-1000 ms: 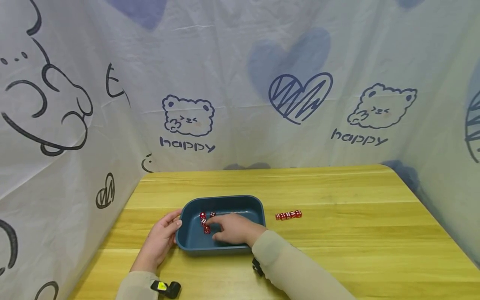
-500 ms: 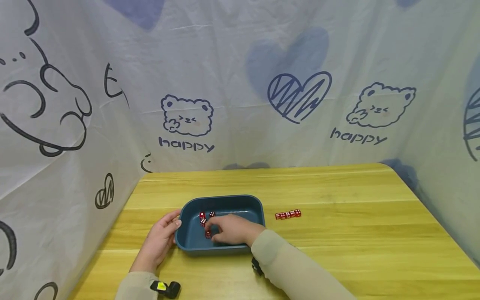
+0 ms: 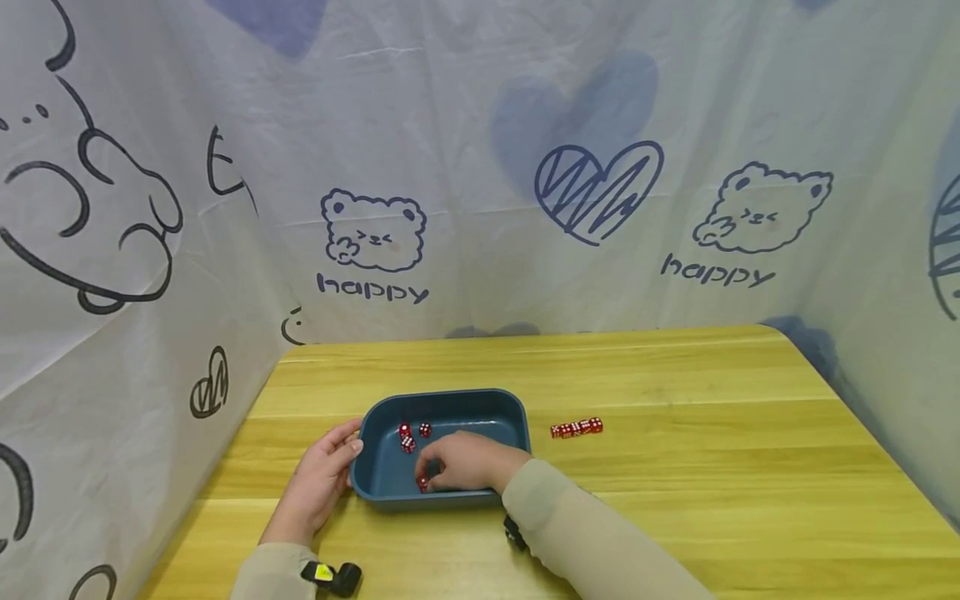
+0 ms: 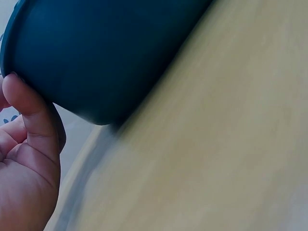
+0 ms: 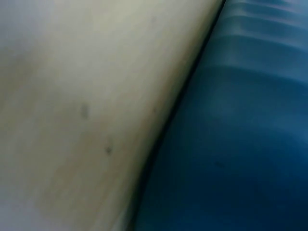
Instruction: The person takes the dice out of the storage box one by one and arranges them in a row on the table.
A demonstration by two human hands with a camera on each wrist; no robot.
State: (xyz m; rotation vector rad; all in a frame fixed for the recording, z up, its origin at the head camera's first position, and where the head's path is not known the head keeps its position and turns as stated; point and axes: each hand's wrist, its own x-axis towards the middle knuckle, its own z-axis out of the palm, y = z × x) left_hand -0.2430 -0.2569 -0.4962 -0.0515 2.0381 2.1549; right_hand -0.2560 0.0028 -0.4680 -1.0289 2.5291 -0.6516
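A dark blue rectangular bin (image 3: 480, 402) sits on the table, with several red dice inside. My left hand (image 3: 322, 475) grips its left end; the left wrist view shows the thumb (image 4: 29, 106) at the rim. Reaching over the front wall, my right hand (image 3: 472, 461) pinches one red die (image 3: 423, 484) between thumb and forefinger, low inside the bin near that wall. Other red dice (image 3: 407, 438) lie toward the back left of the bin floor, one of them a little apart. The right wrist view shows only the bin's outer wall (image 5: 231, 144) and tabletop, not the hand.
To the right of the bin, a short row of red dice (image 3: 576, 428) stands side by side on the yellow wood-grain table (image 3: 712, 433). White printed curtains (image 3: 480, 167) enclose the table at the back and sides.
The right hand's fingertips have drawn the die from beside the others toward the front wall of the bin. The left hand keeps its place at the bin's end.
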